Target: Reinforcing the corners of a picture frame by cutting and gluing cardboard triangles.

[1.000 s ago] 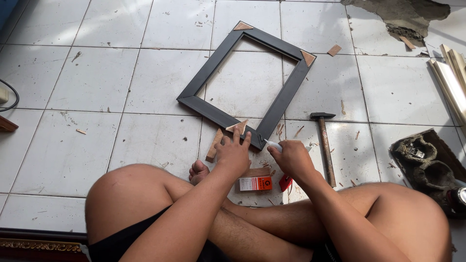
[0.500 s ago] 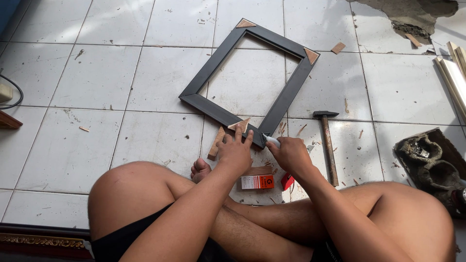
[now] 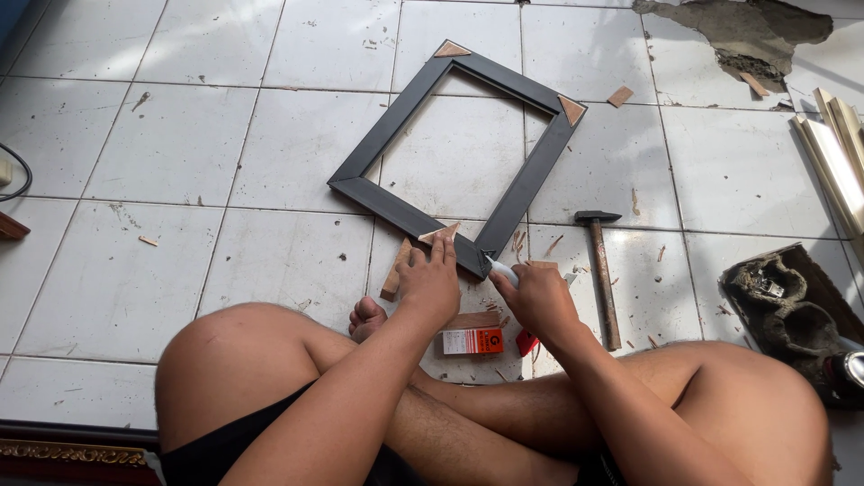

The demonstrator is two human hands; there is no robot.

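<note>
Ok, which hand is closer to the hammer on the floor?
Right. The right hand holds a small white tube just left of the hammer; the left hand is farther left, pressing a wooden triangle at the black frame corner.

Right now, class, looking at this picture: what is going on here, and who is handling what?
A person sits cross-legged on a white tiled floor over a black picture frame. The left hand presses a small wooden triangle onto the frame's nearest corner, while the right hand holds a small white tube with its tip at that corner. Two far corners already carry wooden triangles. A hammer lies to the right, and a small orange box sits by the legs.
</note>
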